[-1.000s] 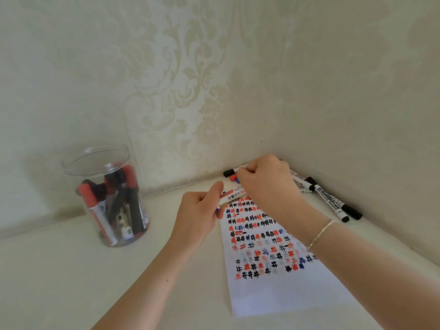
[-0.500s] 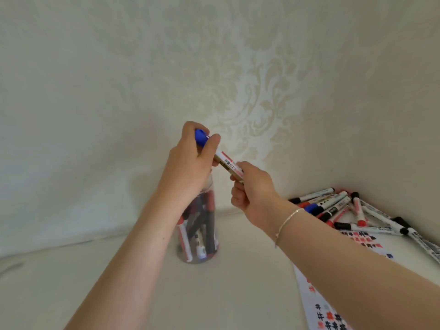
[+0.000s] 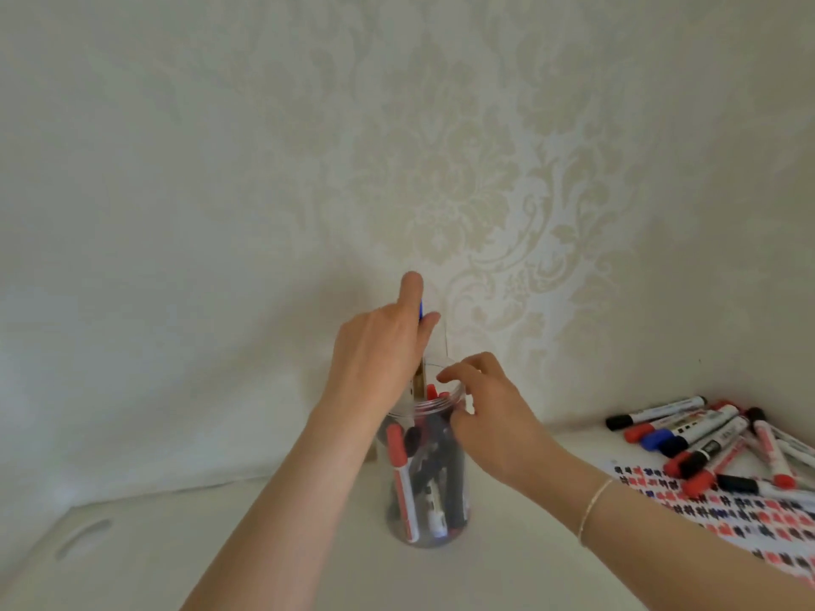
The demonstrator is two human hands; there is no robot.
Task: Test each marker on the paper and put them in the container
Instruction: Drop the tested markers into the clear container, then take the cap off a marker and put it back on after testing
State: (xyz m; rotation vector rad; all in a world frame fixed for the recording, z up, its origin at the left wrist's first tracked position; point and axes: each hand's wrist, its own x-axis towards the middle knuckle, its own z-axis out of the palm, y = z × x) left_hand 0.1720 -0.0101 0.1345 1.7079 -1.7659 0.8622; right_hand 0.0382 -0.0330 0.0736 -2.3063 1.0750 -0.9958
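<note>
Blue-capped white marker (image 3: 419, 328), capped half a second ago, now goes upright into the clear plastic jar (image 3: 430, 474) under the left hand (image 3: 375, 350) fingers pinching it, right hand (image 3: 489, 416) loose-fingered at the rim, holding nothing; untested markers (image 3: 701, 443) remain right.
</note>
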